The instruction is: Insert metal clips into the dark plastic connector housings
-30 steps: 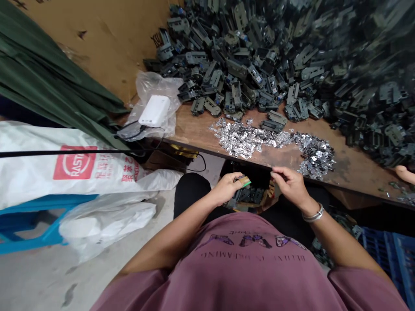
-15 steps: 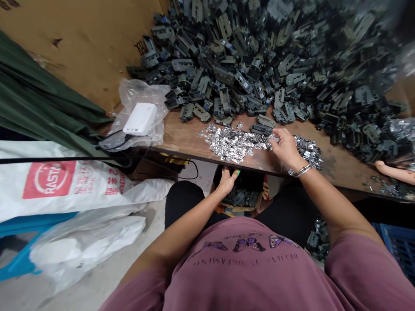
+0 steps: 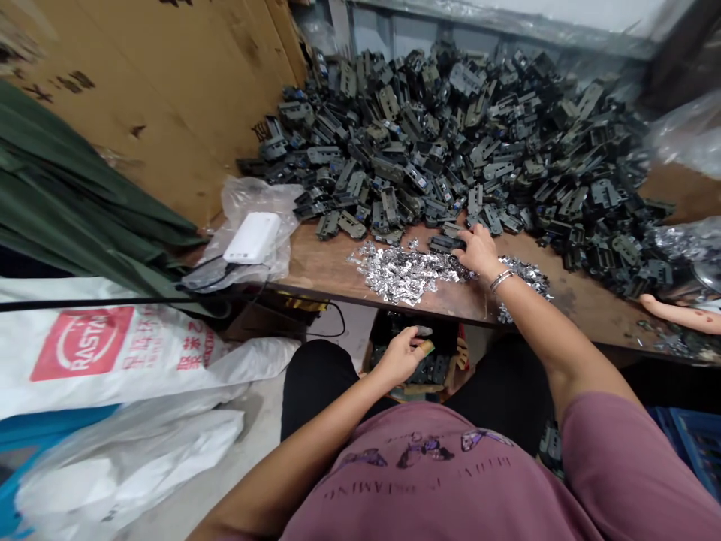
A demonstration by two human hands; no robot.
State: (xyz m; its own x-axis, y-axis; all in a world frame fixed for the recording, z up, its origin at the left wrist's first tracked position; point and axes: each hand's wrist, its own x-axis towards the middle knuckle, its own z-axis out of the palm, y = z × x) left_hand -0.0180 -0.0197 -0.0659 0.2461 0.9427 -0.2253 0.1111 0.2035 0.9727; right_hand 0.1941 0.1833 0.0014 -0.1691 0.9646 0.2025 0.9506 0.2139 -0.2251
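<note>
My right hand, with a metal bracelet at its wrist, is at the front of the table. Its thumb and fingers close around the right end of a dark grey channel-shaped metal bracket. Another such bracket lies just behind. Beside and below this hand spreads a pile of small shiny metal clips. Lower down, my left hand hovers over a box of grey metal parts between my knees. Its thumb and index finger are apart, with green-yellow wrapping on the thumb and something grey at the index fingertip.
A large heap of grey metal brackets covers the back of the table. At left, a white device with a cable rests on clear plastic. Another person's finger or hand shows at the right edge. White sacks stand at lower left.
My left hand has risen out from under the table edge and come nearer to me. My right hand has moved slightly left onto the bracket's end. The view has tilted up.
</note>
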